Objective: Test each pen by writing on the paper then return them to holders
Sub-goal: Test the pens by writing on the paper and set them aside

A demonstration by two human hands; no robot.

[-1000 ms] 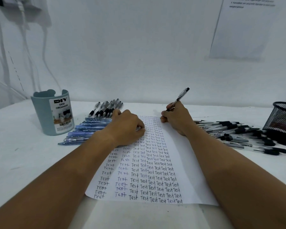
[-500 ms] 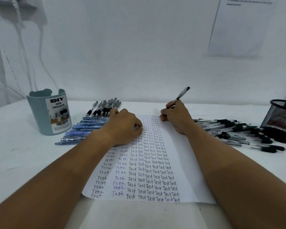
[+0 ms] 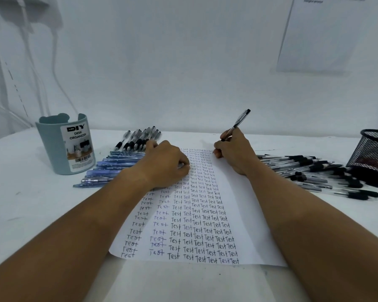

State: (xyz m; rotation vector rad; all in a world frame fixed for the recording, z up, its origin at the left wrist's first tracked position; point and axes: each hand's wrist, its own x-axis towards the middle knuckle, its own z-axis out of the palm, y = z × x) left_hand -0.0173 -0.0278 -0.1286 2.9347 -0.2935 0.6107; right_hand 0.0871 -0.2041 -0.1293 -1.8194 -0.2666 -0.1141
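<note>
Both bare forearms are stretched forward over the desk. The left hand (image 3: 166,164) is laid knuckles up, its fingers curled under. The right hand (image 3: 234,152) is closed in a writing grip, fingers pinched together, the wrist resting low toward the desk's far edge.

The paper (image 3: 244,214) bears columns of handwritten "Test", and the grey-blue holder (image 3: 52,149) carries a label reading "DIY DESK ORGANIZER".
</note>
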